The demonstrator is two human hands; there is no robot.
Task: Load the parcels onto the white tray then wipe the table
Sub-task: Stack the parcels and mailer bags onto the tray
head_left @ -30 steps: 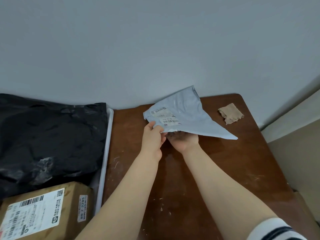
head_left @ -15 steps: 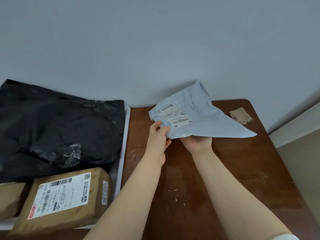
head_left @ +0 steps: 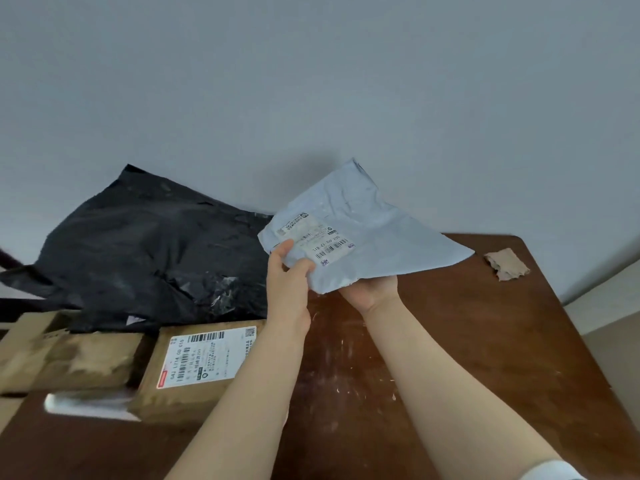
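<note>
- Since a second ago the grey mailer has travelled left with my hands: it was over the middle of the table, and now its left corner overlaps the black bag parcel.
- My left hand pinches the mailer's near left corner, thumb on top beside the printed label, fingers tucked under.
- My right hand is under the mailer's near edge, palm up; its fingers are hidden by the plastic, so I cannot tell how far they curl.
- The mailer is lifted clear of the tabletop, tilted, its far corner up against the wall.
- The white tray shows only as a blurred strip of rim at the near left; the labelled cardboard box overhangs it toward me.
- Bare tabletop flecked with pale marks lies beneath and to the right of my forearms.
- Count: one grey mailer, one black bag, two brown boxes, the left box blurred, and one brown cloth near the table's far right corner.
</note>
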